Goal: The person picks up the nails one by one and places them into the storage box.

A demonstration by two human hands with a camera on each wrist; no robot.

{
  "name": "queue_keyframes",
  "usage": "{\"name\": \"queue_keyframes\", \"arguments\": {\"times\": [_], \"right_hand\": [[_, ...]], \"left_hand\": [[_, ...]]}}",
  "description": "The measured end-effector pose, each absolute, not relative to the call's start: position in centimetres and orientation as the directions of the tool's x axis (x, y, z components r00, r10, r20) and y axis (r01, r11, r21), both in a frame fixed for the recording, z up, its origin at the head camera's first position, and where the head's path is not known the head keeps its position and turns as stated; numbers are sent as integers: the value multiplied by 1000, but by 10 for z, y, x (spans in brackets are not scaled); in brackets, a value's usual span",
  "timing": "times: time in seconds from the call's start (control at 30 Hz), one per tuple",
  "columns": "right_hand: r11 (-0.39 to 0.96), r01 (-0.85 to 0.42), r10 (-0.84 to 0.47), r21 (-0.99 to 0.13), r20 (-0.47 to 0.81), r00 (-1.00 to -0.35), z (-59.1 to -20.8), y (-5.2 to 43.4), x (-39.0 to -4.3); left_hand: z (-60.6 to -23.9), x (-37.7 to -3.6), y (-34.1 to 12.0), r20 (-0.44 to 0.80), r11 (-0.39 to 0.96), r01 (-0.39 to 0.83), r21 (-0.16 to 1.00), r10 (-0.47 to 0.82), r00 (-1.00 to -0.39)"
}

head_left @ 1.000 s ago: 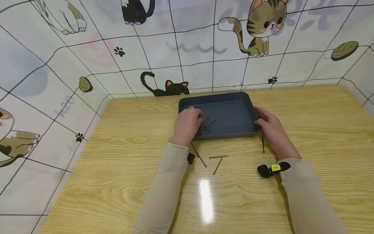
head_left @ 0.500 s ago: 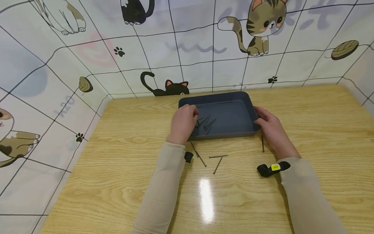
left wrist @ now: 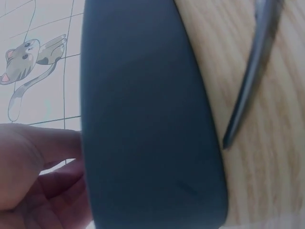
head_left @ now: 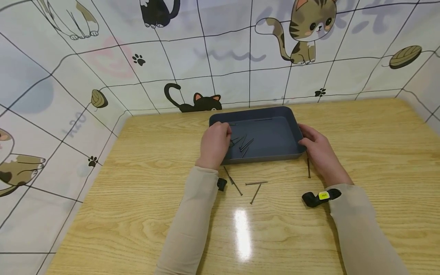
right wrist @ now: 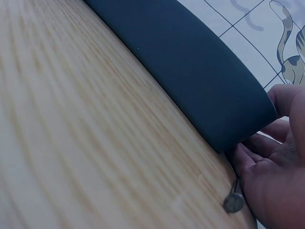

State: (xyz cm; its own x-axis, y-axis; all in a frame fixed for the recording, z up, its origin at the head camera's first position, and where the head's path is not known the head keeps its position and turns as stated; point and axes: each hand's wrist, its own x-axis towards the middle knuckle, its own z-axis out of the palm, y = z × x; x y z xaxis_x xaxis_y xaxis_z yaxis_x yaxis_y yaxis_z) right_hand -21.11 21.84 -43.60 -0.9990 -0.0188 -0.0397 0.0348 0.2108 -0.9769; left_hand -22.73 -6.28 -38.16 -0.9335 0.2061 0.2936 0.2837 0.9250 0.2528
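The left hand [head_left: 215,147] is curled over the left rim of the shallow dark-grey rectangular plastic tray [head_left: 271,158], thumb outside the wall and fingers folded inside, so its grip is narrow and closed on that edge; whether the fingertips also pinch a nail, I cannot tell. Just right of those fingers, inside the tray, lies a small cluster of thin steel nails [head_left: 243,144], their long axes slanting up toward the right. Toward the person from this grip, three loose steel nails [head_left: 256,184] lie on the light wood-grain counter [head_left: 137,198], near the left wrist and well apart from the right one. The tray's long axis runs left to right between the two hands. The right hand [head_left: 317,152] clasps the tray's right near corner, fingers wrapped against the wall, grip narrow. Just beside its heel a single steel nail [head_left: 308,168] lies on the counter, pointing away from the person; the right hand is plainly the nearer one to it.
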Motion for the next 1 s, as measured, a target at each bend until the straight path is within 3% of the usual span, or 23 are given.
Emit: {"name": "queue_keyframes", "arguments": {"times": [0.4, 1.0], "right_hand": [[211, 41, -12, -977, -45, -999, -437, 219, -211], [201, 34, -17, -979, -38, -999, -435, 218, -211]], "left_hand": [[-379, -221, -56, 14, 941, 280, 192, 283, -959], [-389, -222, -48, -80, 920, 280, 273, 312, -947]]}}
